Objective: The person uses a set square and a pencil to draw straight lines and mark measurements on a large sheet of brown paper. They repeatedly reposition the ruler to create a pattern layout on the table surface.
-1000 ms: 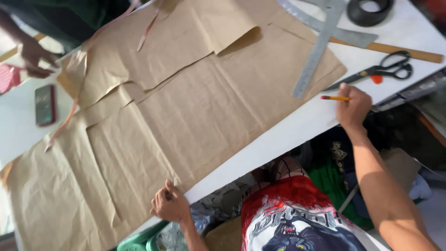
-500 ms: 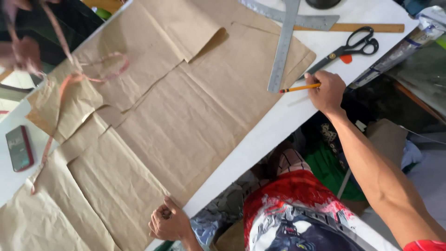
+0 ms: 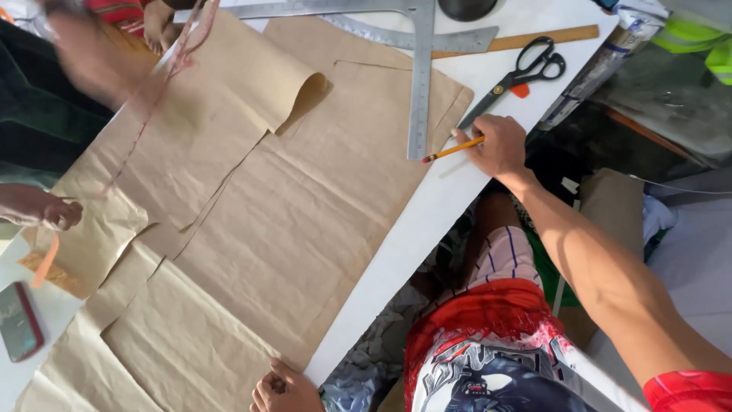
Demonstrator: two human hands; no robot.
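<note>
Right hand (image 3: pixel 499 145) gripping pencil (image 3: pixel 453 149), tip at paper (image 3: pixel 305 221) edge just beside metal square (image 3: pixel 418 76). Left hand (image 3: pixel 286 389) curled, pressing paper's near corner at bench (image 3: pixel 427 221) edge. Scissors (image 3: pixel 518 76) and wooden ruler (image 3: pixel 518 42) just beyond. Another person's hand (image 3: pixel 38 207) pinching far paper edge.

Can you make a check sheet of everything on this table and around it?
Surface: white table, mostly covered by paper.
Job's things: creased brown paper; yellow pencil.
Clutter: metal square, wooden ruler, black scissors, phone, dark round thing at the top edge.
Hands: right hand holds the pencil at the paper's edge; left hand rests on the paper's near corner.
Cables: nothing seen.
Surroundings: another person's hands across the table with a thin tape; bags and cloth under the table.
</note>
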